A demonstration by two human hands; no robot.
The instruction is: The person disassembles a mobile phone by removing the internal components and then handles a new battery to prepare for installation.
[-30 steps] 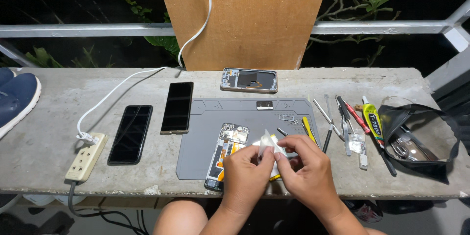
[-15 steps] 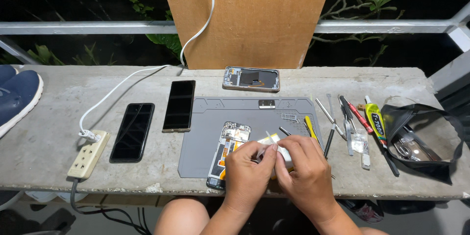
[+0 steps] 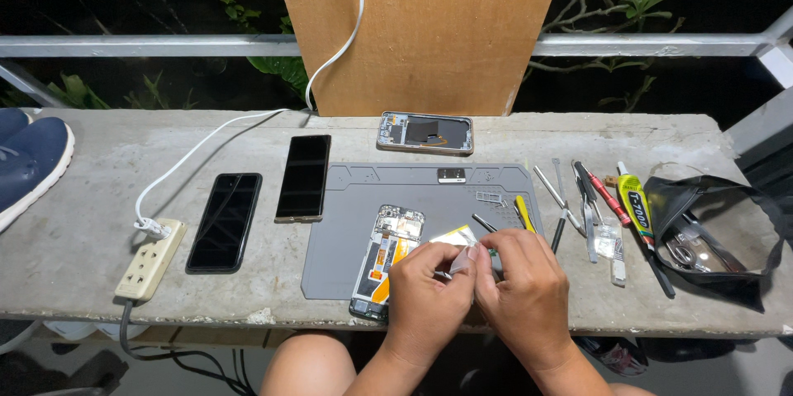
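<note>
Small pale strip of clear film or tape point(image 3: 459, 262) sits pinched between my two hands in the lower middle of the frame, over the near edge of the grey rubber work mat point(image 3: 355, 222). My left hand point(image 3: 429, 301) is curled, its thumb and forefinger closed on one end of the strip; my right hand point(image 3: 529, 289) meets it from the other side, its fingers point(image 3: 496, 249) bent in and touching the same piece, so both are grasping it. What exactly the strip is, I cannot tell. Just left of my left hand an opened phone with its back off, circuit boards and orange ribbon showing point(image 3: 385, 257), lies on the mat. A pale yellow-edged piece point(image 3: 453, 237) lies on the mat just above my knuckles. At the mat's upper edge rests another opened phone frame point(image 3: 425, 132), in front of a brown wooden board point(image 3: 421, 28) standing upright. Left of the mat, two dark phones lie screen up on the grey concrete table point(image 3: 99, 173): one taller point(image 3: 304, 176), one nearer the left point(image 3: 225, 221). Further left a cream power strip point(image 3: 150, 258) with a white cable point(image 3: 206, 148) lies near the table's front edge. To the right of the mat lie screwdrivers and prying tools point(image 3: 582, 198), a yellow glue tube point(image 3: 634, 202) and a black pouch point(image 3: 714, 231). A blue shoe point(image 3: 25, 161) sits at the far left.
</note>
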